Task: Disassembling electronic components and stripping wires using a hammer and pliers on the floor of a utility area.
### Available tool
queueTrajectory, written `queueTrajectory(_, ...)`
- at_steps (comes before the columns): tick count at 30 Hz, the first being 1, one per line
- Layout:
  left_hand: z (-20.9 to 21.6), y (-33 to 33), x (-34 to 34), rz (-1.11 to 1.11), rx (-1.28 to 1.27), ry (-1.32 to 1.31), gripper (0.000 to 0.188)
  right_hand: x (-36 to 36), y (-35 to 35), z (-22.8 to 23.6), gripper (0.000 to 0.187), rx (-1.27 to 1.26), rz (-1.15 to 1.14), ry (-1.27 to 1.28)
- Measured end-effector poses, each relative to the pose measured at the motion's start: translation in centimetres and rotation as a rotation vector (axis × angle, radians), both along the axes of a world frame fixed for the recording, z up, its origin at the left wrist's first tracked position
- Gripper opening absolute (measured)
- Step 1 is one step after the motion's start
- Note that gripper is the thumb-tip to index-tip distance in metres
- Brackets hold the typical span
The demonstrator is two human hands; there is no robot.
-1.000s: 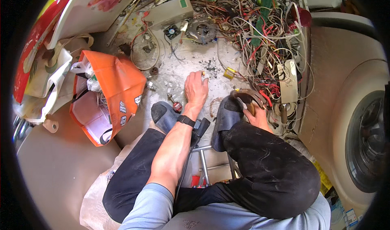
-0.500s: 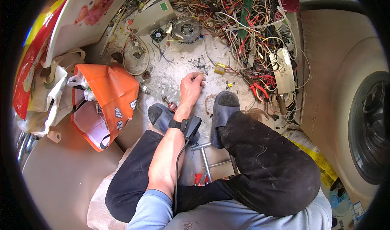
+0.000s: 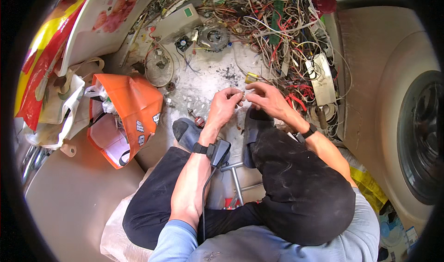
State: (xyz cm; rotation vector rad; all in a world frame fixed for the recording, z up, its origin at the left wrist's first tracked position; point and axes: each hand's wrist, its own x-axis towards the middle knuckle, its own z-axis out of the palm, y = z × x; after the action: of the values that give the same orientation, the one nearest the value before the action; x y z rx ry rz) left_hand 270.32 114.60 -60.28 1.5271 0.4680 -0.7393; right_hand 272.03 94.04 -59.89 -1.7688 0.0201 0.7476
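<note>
My left hand is above the floor between my feet, its thumb and fingers pinched together. Whatever sits at those fingertips is too small to make out. Close by on the right, my right hand reaches in from over my knee, thumb and forefinger apart and curved toward the left fingertips. A yellow block-like piece lies just beyond the right fingers. Red-handled pliers lie on the floor beside the right hand. Near my left wrist is a small red, round-ended metal part.
A large tangle of wires fills the far right. An orange bag stands at left. A round motor-like part, a small fan and a grey box lie at the back. A washing-machine-like panel stands at right.
My right hand has come in from the right and is now close to the left fingertips. The left hand has shifted slightly toward me. The view has shifted a little.
</note>
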Motion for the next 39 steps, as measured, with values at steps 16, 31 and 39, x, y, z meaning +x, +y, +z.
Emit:
queueTrajectory(16, -1.4, 1.4, -0.3, 0.138, -0.056, -0.014, 0.022, 1.7, 2.5, -2.3, 0.019, 0.090, -0.260, 0.195)
queueTrajectory(31, -0.5, 1.4, 0.1, 0.079, 0.007, -0.040, 0.021, 0.7, 2.9, -2.6, 0.020, 0.019, -0.143, 0.131)
queueTrajectory(39, -0.3, 1.3, 0.4, -0.020, 0.073, 0.035, 0.025, 0.7, 2.6, -2.6, 0.028, 0.131, -0.214, 0.240)
